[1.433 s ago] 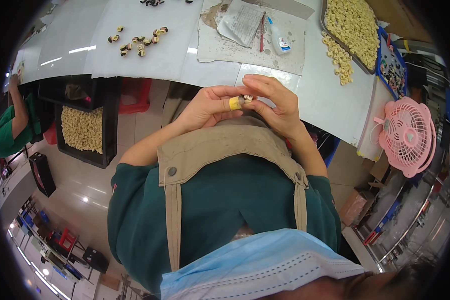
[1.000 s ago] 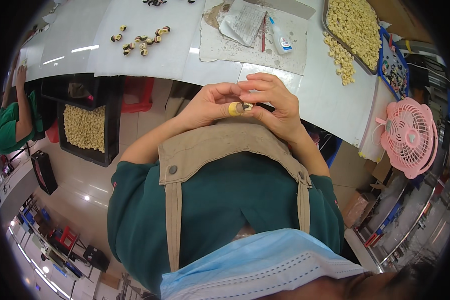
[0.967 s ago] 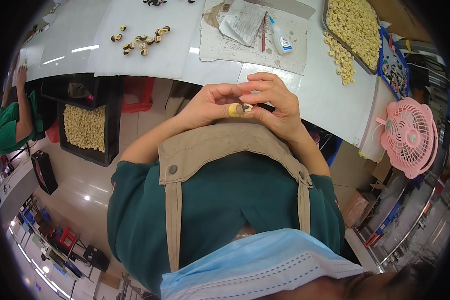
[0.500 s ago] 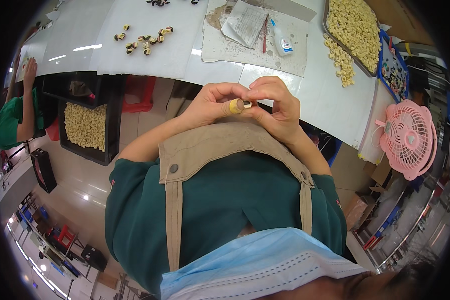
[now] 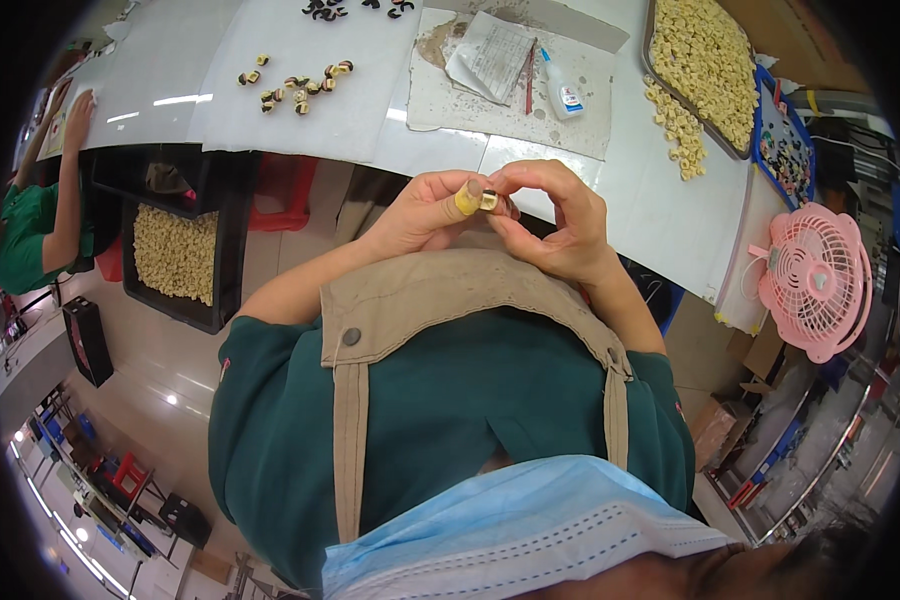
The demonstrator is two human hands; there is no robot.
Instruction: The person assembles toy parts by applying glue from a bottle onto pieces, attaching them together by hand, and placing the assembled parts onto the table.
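Observation:
Between the fingertips of both my hands is a small cream piece with a dark band [image 5: 488, 200], held just off the table's near edge. My left hand [image 5: 428, 212] pinches it from the left; yellow tape wraps the thumb. My right hand [image 5: 560, 218] meets it from the right, thumb and index finger curled onto it. The fingers hide part of the piece. Beyond, on the white table, lie several similar cream-and-dark pieces [image 5: 302, 90], with loose black curved pieces [image 5: 324, 10] farther back.
A glue bottle [image 5: 564, 88], a red stick [image 5: 530, 82] and a paper sheet [image 5: 492, 56] lie on stained cardboard [image 5: 450, 115]. A tray of cream pieces [image 5: 705, 60] stands far right, beside a blue tray [image 5: 785, 140] and pink fan [image 5: 816, 280]. Left sits a black crate [image 5: 220, 290]; a co-worker's arm [image 5: 68, 200] shows beyond.
The small piece has turned between my fingers, now showing more of its cream face. My left thumb has tilted upward, and my right fingers have shifted slightly around the piece.

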